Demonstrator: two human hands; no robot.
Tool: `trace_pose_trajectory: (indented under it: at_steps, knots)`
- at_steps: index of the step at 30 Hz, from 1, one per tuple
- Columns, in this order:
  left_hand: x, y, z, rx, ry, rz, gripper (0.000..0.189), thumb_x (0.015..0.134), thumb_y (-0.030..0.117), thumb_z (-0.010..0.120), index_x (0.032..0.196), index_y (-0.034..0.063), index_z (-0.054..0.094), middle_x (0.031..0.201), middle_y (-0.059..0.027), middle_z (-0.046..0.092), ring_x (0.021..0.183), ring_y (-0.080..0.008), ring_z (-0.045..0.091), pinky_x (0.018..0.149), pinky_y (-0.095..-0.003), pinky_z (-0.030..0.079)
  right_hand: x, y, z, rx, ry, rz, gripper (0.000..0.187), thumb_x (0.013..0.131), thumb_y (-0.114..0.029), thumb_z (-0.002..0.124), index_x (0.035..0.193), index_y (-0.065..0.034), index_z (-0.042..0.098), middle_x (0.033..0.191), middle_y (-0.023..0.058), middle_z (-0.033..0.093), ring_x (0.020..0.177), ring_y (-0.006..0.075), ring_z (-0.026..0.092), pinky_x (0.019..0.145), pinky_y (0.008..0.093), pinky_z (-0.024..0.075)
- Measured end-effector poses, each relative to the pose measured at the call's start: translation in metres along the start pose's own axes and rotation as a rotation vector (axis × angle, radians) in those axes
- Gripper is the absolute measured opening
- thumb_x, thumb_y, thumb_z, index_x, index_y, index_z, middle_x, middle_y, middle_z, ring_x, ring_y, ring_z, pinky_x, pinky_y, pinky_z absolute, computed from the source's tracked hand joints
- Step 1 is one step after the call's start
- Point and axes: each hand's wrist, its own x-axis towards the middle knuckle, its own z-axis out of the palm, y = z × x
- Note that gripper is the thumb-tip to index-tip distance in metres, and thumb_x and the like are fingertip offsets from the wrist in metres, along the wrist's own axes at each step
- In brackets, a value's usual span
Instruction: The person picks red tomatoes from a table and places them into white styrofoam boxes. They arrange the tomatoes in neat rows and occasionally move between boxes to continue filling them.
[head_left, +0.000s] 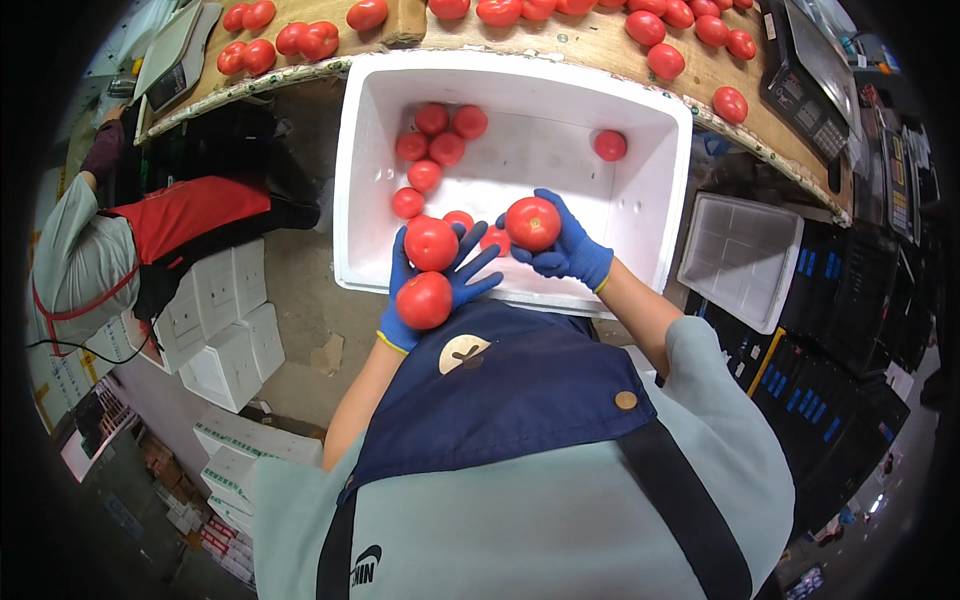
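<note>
My left hand (457, 279), in a blue glove with a yellow cuff edge, carries two red tomatoes, a farther tomato (431, 244) and a nearer tomato (424, 300). Its fingers are spread out to the right. In the matching blue glove, my right hand (574, 244) grips one tomato (532, 223), stem scar facing up. Both hands are at the near side of a white foam box (512, 294). Inside it, several tomatoes (448, 148) cluster at the left. A single tomato (610, 145) lies by the far right corner, and another (495, 240) shows between my hands, partly hidden.
Beyond the box, a wooden table (585, 45) bears many loose tomatoes. Digital scales stand at its left (169, 82) and right (806, 97). An empty white foam tray (739, 255) sits on black crates (810, 390). At left is another person (97, 255), near stacked foam boxes (232, 352).
</note>
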Motion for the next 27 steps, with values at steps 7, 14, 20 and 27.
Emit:
trace_pose_trajectory:
  at_steps: [7,14,20,27]
  knots:
    - [0.010,-0.002,-0.011,-0.177,0.073,-0.040,0.071,0.084,0.064,0.048,0.133,0.0116,0.044,0.144,-0.0146,0.036,0.132,-0.0377,0.036,0.105,-0.0647,0.027,-0.007,-0.014,-0.001,-1.436,0.734,-0.512,0.034,0.089,-0.035,0.059,0.085,-0.0021,0.063,0.068,0.0109,0.060,0.057,0.0163,0.057,0.057,0.0312,0.0488]
    - [0.003,0.002,-0.019,-0.150,-0.005,-0.067,0.071,0.084,0.064,0.048,0.133,0.0114,0.044,0.144,-0.0143,0.037,0.132,-0.0373,0.036,0.105,-0.0640,0.027,0.008,-0.015,-0.135,-1.866,1.096,0.268,0.085,0.063,-0.042,0.076,0.131,-0.0093,0.038,0.128,0.0279,0.038,0.112,0.0441,0.052,0.093,0.0454,0.0463]
    - [-0.001,0.006,-0.016,-0.150,-0.015,-0.077,0.071,0.084,0.063,0.048,0.132,0.0112,0.044,0.143,-0.0141,0.038,0.131,-0.0369,0.036,0.105,-0.0634,0.027,0.000,-0.030,-0.105,-1.252,0.799,-0.147,0.054,0.080,-0.036,0.064,0.125,-0.0105,0.047,0.119,0.0202,0.050,0.108,0.0322,0.057,0.077,0.0392,0.0539]
    - [0.005,0.006,-0.019,-0.142,-0.049,-0.090,0.071,0.084,0.063,0.048,0.132,0.0110,0.044,0.142,-0.0138,0.038,0.131,-0.0364,0.036,0.105,-0.0627,0.028,-0.025,-0.024,-0.040,0.094,-0.086,-0.162,0.042,0.093,-0.042,0.048,0.120,-0.0097,0.055,0.102,0.0221,0.063,0.079,0.0281,0.066,0.051,0.0279,0.0535]
